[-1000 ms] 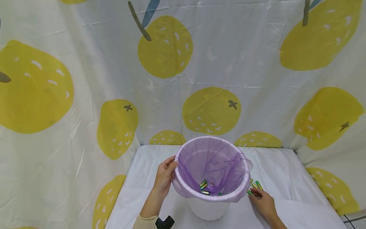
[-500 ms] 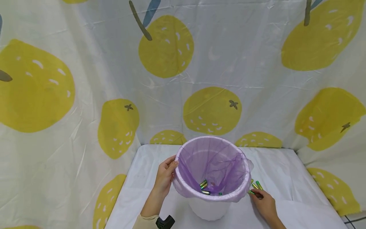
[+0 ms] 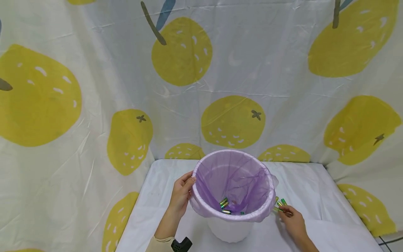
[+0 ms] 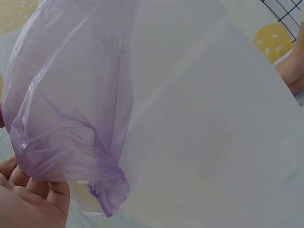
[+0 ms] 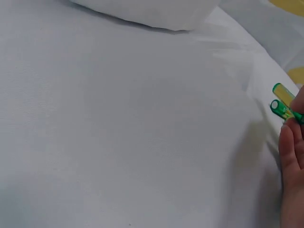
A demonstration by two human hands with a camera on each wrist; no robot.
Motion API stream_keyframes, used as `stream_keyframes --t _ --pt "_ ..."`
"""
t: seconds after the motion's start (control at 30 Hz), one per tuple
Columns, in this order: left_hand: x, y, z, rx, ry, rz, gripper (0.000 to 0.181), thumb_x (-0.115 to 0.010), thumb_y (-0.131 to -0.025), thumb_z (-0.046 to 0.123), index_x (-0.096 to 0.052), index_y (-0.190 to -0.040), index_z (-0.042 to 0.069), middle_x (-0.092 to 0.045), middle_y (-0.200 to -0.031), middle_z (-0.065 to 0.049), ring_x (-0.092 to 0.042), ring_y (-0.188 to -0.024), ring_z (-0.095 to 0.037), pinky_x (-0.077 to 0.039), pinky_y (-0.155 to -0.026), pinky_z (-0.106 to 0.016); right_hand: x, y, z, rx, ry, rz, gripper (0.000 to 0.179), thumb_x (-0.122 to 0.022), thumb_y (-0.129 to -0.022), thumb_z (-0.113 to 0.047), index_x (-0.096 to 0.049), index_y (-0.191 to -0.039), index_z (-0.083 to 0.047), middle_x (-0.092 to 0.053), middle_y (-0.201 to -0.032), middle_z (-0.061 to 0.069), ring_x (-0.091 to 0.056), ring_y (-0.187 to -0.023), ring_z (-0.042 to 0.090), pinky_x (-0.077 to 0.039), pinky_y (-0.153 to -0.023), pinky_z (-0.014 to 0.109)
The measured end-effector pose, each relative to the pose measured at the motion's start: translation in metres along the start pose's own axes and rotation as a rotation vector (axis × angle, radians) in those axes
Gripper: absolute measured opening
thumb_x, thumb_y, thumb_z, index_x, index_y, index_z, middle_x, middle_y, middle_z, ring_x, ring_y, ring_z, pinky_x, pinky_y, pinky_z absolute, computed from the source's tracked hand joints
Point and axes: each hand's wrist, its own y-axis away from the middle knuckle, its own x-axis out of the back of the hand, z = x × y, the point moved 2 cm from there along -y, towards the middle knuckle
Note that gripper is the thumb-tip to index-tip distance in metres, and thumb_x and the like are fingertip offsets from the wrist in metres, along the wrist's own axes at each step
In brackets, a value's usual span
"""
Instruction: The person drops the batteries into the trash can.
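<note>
A white trash bin (image 3: 231,231) stands on the white-covered table, lined with a purple plastic bag (image 3: 217,171) folded over its rim. My left hand (image 3: 181,194) grips the rim at the left, thumb on top; in the left wrist view its fingers lie under the bag's edge. Several green-and-gold batteries (image 3: 224,203) lie at the bottom of the bag. To the right of the bin, my right hand (image 3: 293,222) pinches a battery (image 3: 277,209) low over the table. Beside its fingertips is a small group of further batteries (image 3: 283,202), partly hidden by the hand.
A curtain (image 3: 233,63) with yellow fruit prints hangs behind and on both sides of the table (image 3: 330,203). At the lower right, a dark cable (image 3: 390,242) runs across floor tiles. The left wrist view also shows a wire grid (image 4: 282,16) at the upper right.
My right hand has shifted slightly right and covers more of the batteries, with one battery now at its fingertips. The left hand and bin have stayed put.
</note>
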Motion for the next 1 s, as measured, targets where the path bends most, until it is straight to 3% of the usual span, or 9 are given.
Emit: stream_keyframes --t 0.23,0.57,0.8,1.0 --pt "0.000 -0.002 0.002 -0.003 -0.011 0.016 0.047 -0.064 -0.100 0.008 -0.052 -0.138 -0.015 -0.071 -0.111 -0.013 -0.070 -0.089 -0.017 -0.058 -0.073 -0.028 0.006 -0.001 -0.001 0.046 -0.087 -0.003 0.023 -0.073 -0.092 -0.005 -0.072 -0.112 0.005 -0.071 -0.107 0.014 -0.064 -0.084 -0.003 -0.050 -0.069 0.017" --pt "-0.001 -0.002 0.001 -0.015 -0.007 0.002 0.045 -0.063 -0.100 0.005 -0.051 -0.138 -0.017 -0.071 -0.107 -0.010 -0.070 -0.089 -0.016 -0.059 -0.074 -0.027 0.026 -0.004 -0.015 0.132 -0.100 -0.027 0.023 -0.073 -0.095 -0.005 -0.069 -0.113 0.009 -0.069 -0.110 0.014 -0.069 -0.088 0.008 -0.055 -0.071 0.020" --pt "-0.003 -0.003 0.001 -0.017 -0.016 0.001 0.046 -0.064 -0.099 0.006 -0.051 -0.138 -0.015 -0.069 -0.102 -0.005 -0.068 -0.087 -0.014 -0.058 -0.074 -0.027 0.040 -0.006 -0.033 0.150 -0.095 -0.037 0.027 -0.074 -0.096 -0.010 -0.069 -0.115 0.008 -0.068 -0.113 0.016 -0.063 -0.087 -0.003 -0.055 -0.072 0.019" --pt "-0.002 -0.003 0.002 -0.012 -0.033 0.016 0.045 -0.063 -0.099 0.005 -0.052 -0.138 -0.016 -0.068 -0.098 -0.004 -0.067 -0.084 -0.012 -0.057 -0.071 -0.025 0.042 -0.006 -0.046 0.159 -0.088 -0.052 0.025 -0.073 -0.096 -0.008 -0.069 -0.114 0.008 -0.068 -0.113 0.018 -0.063 -0.088 -0.003 -0.055 -0.071 0.020"
